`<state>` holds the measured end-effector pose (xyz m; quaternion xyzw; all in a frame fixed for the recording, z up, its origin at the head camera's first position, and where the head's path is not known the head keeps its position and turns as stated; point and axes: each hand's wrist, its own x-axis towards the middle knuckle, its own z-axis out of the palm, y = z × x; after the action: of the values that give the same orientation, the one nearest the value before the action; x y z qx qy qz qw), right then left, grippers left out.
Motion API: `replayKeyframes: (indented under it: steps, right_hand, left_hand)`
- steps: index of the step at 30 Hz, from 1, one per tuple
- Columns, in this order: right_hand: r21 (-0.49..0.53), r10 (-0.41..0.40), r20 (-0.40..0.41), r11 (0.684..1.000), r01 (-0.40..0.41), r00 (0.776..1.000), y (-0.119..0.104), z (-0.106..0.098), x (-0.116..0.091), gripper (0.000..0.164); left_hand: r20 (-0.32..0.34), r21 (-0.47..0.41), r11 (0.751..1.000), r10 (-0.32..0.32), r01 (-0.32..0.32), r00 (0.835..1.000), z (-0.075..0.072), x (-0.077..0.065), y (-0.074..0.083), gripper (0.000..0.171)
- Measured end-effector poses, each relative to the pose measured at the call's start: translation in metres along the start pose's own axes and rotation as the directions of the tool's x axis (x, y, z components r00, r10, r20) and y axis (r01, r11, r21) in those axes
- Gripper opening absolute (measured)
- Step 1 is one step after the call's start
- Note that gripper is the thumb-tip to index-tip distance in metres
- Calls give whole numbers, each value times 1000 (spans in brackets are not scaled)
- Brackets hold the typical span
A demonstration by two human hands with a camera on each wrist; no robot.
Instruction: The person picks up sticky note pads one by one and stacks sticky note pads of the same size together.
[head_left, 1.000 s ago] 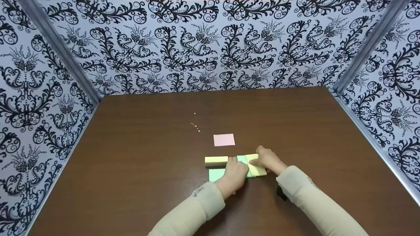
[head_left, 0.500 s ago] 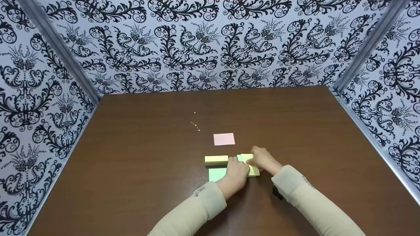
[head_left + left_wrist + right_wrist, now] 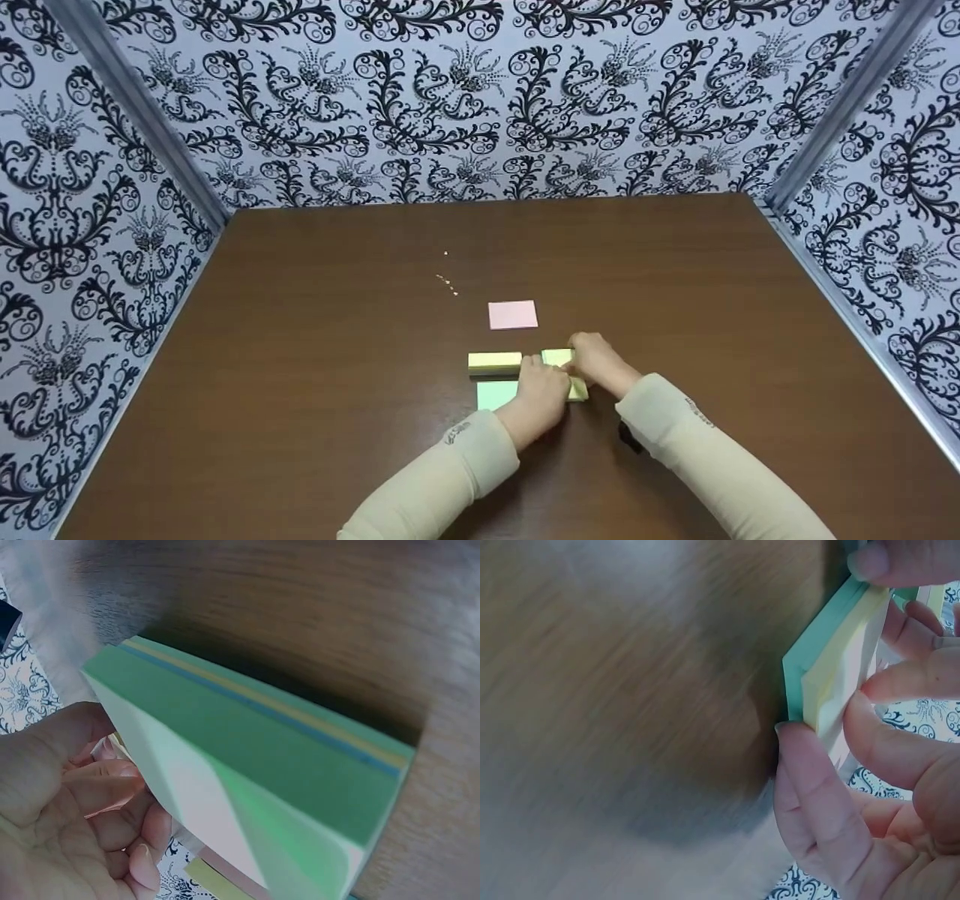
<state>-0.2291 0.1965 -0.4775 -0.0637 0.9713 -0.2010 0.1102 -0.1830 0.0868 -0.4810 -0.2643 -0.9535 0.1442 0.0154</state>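
A yellow sticky note pad (image 3: pixel 556 357) lies on a green pad (image 3: pixel 802 664), their edges close to lined up. My right hand (image 3: pixel 601 362) pinches the yellow pad at its right side, thumb and finger on its edge and top in the right wrist view. My left hand (image 3: pixel 541 394) holds the left part of the same stack, its thumb (image 3: pixel 871 561) at the far corner. Just left of that hand lies another green pad (image 3: pixel 496 394). In the left wrist view this thick green stack (image 3: pixel 225 727), with thin blue and yellow layers, hides part of my left fingers.
Behind the left hand sits a yellow-topped block of notes (image 3: pixel 495 363). A pink pad (image 3: pixel 513 315) lies farther back on the brown table (image 3: pixel 337 322). Small pale crumbs (image 3: pixel 448 283) are scattered left of it. Patterned walls (image 3: pixel 465 97) border the table.
My right hand has moved left, sliding the yellow pad over the green one until their edges nearly match. My left hand has stayed almost in place.
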Motion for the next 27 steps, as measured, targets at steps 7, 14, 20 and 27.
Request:
replayKeyframes:
  steps: [7, 14, 20, 27]
  right_hand:
    - [-67, -61, -24, 996, 59, 998, 1, 0, 2, 12]
    - [-98, -119, -56, 989, 113, 991, 1, 2, 1, 17]
    - [-91, -116, -48, 990, 111, 992, 1, 3, 1, 14]
    - [-107, -165, 5, 980, 165, 986, 5, 0, 1, 13]
  left_hand:
    - [23, -4, 1000, -11, 11, 1000, 0, 1, 1, 17]
    - [1, -8, 1000, -14, 14, 1000, 0, 0, 1, 16]
    - [4, -20, 1000, -21, 21, 1000, 1, 1, 1, 15]
    - [21, -28, 999, -14, 15, 1000, 3, 2, 0, 13]
